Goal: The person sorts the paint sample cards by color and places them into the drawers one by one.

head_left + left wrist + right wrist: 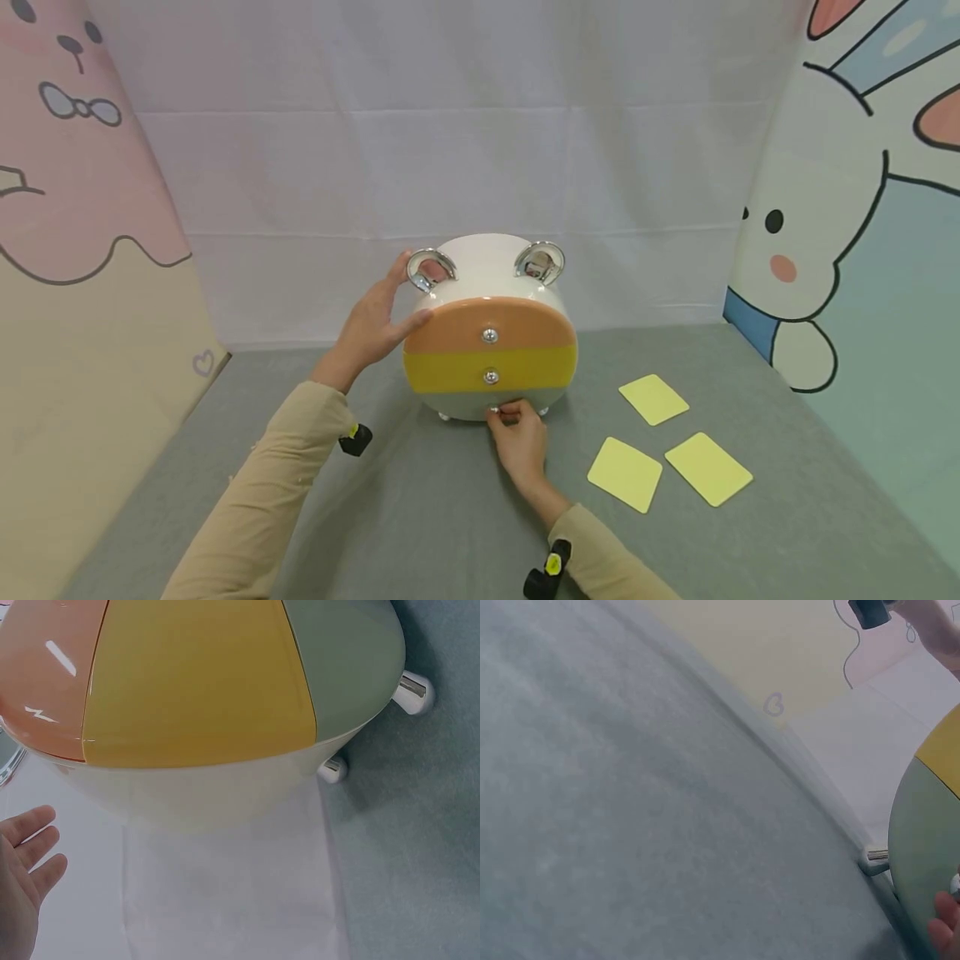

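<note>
A small rounded drawer chest with a white body and two chrome ears stands on the table. Its front has an orange drawer, a yellow drawer and a grey-green drawer, all closed, each with a silver knob. My left hand rests against the chest's upper left side, thumb at the orange drawer's edge; in the left wrist view its fingers are spread and fairly straight. Down at the bottom drawer, my right hand pinches the lowest knob, which the fingertips partly cover.
Three yellow cards, a rear card, a near card and a right card, lie flat to the chest's right. Grey cloth covers the table. A white curtain hangs behind, with cartoon-printed panels at both sides.
</note>
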`<control>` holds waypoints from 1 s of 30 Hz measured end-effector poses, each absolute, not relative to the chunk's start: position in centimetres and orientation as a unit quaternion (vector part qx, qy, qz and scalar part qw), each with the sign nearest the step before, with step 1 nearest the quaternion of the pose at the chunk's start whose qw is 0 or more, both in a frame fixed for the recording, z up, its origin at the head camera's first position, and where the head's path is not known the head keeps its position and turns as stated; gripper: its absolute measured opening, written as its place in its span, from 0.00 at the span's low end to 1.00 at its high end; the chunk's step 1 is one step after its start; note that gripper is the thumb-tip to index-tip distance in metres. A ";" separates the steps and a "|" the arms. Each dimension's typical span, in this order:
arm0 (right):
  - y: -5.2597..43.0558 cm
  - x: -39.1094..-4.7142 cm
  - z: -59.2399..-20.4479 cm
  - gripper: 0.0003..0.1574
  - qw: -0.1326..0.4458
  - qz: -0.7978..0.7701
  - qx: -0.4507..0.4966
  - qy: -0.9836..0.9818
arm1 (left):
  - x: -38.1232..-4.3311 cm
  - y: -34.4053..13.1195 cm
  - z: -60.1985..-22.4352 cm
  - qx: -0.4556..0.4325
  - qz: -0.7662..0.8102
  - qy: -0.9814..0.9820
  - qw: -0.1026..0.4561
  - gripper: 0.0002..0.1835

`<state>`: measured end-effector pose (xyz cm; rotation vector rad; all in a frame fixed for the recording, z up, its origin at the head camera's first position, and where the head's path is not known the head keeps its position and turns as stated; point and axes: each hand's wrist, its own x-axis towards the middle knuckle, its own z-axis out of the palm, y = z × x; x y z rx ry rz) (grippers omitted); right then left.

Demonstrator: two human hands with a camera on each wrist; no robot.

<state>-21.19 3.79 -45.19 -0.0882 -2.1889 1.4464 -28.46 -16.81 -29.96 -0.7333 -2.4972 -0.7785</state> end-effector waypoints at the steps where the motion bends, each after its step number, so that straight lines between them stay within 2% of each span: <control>1: 3.8 -21.2 -45.2 0.07 0.253 0.535 -0.034 -0.805 | -28.5 -16.8 -30.0 -0.264 -0.280 -0.898 0.211 0.45; 15: 4.0 -19.5 -45.3 0.09 0.226 0.564 -0.034 -0.794 | -28.4 -16.7 -30.0 -0.258 -0.286 -0.900 0.205 0.45; 30: 5.4 -15.8 -45.2 0.10 0.150 0.613 -0.011 -0.775 | -28.3 -16.8 -30.0 -0.258 -0.289 -0.900 0.200 0.46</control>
